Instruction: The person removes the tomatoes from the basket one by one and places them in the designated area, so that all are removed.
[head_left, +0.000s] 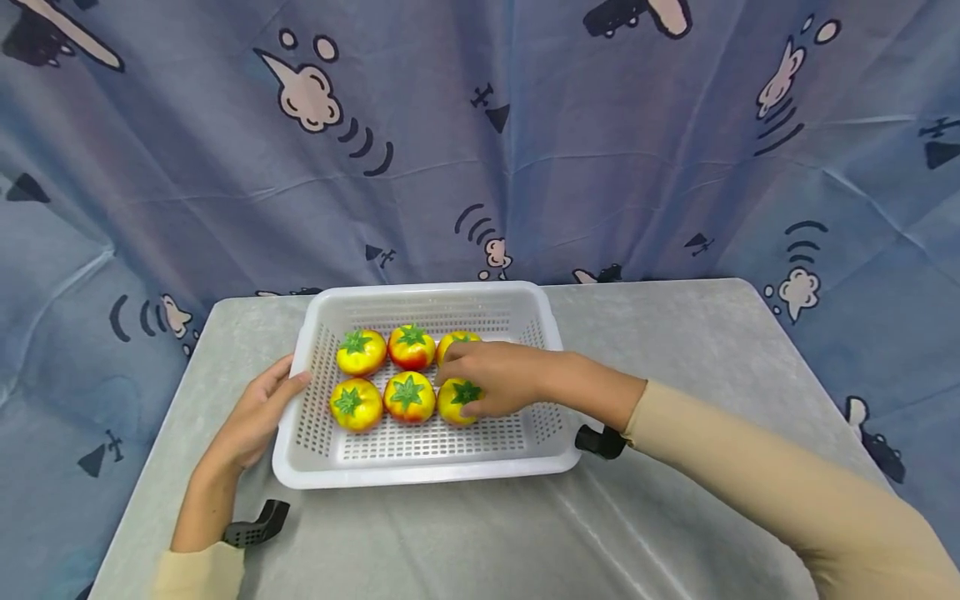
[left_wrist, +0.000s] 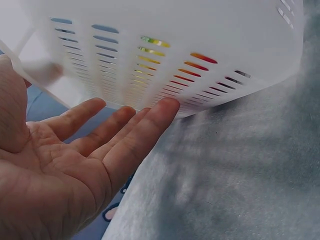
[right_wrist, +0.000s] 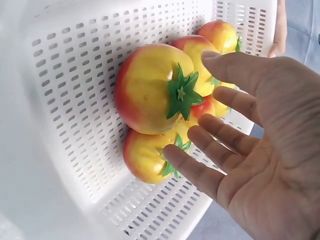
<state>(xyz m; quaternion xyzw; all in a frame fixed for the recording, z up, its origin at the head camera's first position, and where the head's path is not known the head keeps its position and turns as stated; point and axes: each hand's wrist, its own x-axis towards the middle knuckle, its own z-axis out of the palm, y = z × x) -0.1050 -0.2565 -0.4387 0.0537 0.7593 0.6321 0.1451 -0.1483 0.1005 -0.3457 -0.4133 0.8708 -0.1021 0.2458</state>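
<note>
Several yellow-and-red toy tomatoes with green star-shaped leaf tops stand in two rows of three inside a white perforated plastic basket (head_left: 420, 475). My left hand (head_left: 255, 412) holds the basket's left side, thumb over the rim and fingers along the outer wall, as the left wrist view shows (left_wrist: 125, 140). My right hand (head_left: 510, 375) reaches in from the right over the right-hand pair. Its fingers spread loosely around the front right tomato (head_left: 453, 408) and partly cover the back right tomato (head_left: 459, 340). In the right wrist view, its fingertips (right_wrist: 172, 152) lie close to the leaf tops, gripping nothing.
The basket stands on a table with a grey cloth (head_left: 660, 325). A blue patterned curtain (head_left: 420, 167) hangs right behind the table. Black wrist devices sit at the left wrist (head_left: 258, 525) and right wrist (head_left: 600, 442).
</note>
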